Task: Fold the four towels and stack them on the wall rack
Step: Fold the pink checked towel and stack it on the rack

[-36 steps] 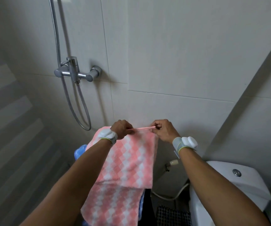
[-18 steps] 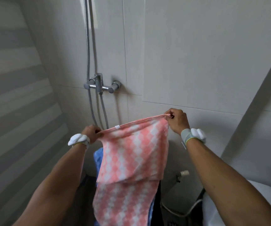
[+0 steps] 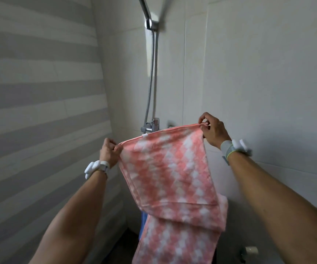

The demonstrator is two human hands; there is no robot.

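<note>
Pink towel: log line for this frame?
pink towel: hanging, top edge spread | left hand: pinches top corner | right hand: pinches top corner

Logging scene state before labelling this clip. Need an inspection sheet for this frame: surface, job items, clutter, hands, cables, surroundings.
Surface: nothing seen; the work is done in mid-air.
Job's things: pink-and-white towel hangs in two layers, top edge stretched between both hands. No other towel identifiable.
Clutter: blue item, mostly hidden behind the towel; cannot tell what it is.
Hands: left hand pinches the top left corner; right hand pinches the top right corner, held higher.
Cables: nothing seen; only the shower hose.
Surroundings: shower mixer, striped wall, tiled wall.
</note>
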